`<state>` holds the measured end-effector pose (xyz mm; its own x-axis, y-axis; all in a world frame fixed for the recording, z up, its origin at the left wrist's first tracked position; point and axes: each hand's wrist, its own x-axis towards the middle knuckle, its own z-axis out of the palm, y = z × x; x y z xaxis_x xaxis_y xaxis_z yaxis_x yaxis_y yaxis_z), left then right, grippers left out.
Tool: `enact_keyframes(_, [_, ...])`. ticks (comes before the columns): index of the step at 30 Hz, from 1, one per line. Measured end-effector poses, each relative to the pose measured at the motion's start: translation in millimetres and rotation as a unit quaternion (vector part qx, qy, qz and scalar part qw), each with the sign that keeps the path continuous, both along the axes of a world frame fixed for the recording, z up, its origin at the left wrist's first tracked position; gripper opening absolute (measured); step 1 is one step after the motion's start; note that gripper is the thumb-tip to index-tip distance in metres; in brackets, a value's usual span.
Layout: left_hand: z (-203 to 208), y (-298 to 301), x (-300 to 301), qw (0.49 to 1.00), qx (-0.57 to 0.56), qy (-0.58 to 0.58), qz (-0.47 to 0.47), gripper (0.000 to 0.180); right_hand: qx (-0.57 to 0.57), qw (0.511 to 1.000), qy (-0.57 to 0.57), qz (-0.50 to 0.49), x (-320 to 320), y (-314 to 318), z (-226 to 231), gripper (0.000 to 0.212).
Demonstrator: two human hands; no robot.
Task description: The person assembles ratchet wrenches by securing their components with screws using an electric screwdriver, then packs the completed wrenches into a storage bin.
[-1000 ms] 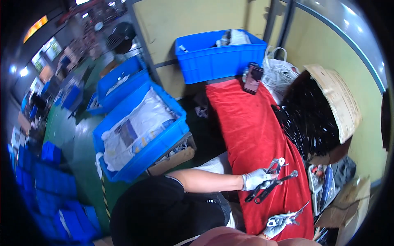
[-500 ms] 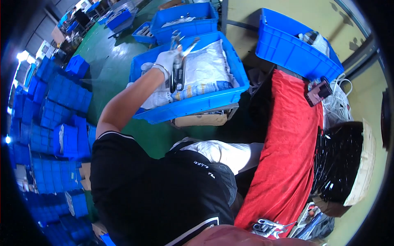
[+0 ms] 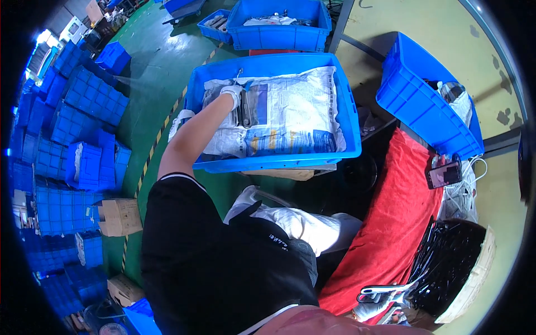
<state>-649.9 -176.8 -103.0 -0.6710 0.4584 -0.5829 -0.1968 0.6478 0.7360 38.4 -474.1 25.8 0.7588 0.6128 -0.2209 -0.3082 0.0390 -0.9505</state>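
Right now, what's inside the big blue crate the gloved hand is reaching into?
The blue crate is lined with printed white sacking. The gloved left hand rests on dark metal tools lying on it. Anything under the sacking is covered.

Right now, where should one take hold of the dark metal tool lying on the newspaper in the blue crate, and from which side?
Probably from above, across its long middle. The dark metal tool lies flat on the newspaper, and the walls of the blue crate block a sideways approach. The left hand covers its far end.
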Motion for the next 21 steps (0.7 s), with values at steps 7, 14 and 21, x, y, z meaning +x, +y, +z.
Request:
enact_keyframes(7, [34, -19, 40, 0.92, -0.158, 0.34, -0.117, 0.056, -0.061, 0.997, 0.027, 0.047, -38, 31, -1, 0.04])
enact_keyframes(14, [-7, -7, -11, 0.946, -0.121, 0.288, 0.085, 0.097, -0.048, 0.984, 0.113, 0.13, -42, 49, -3, 0.043])
enact_keyframes(21, [55, -18, 51, 0.851, -0.207, 0.482, 0.029, 0.067, -0.054, 0.972, 0.104, 0.202, -40, 31, -6, 0.039])
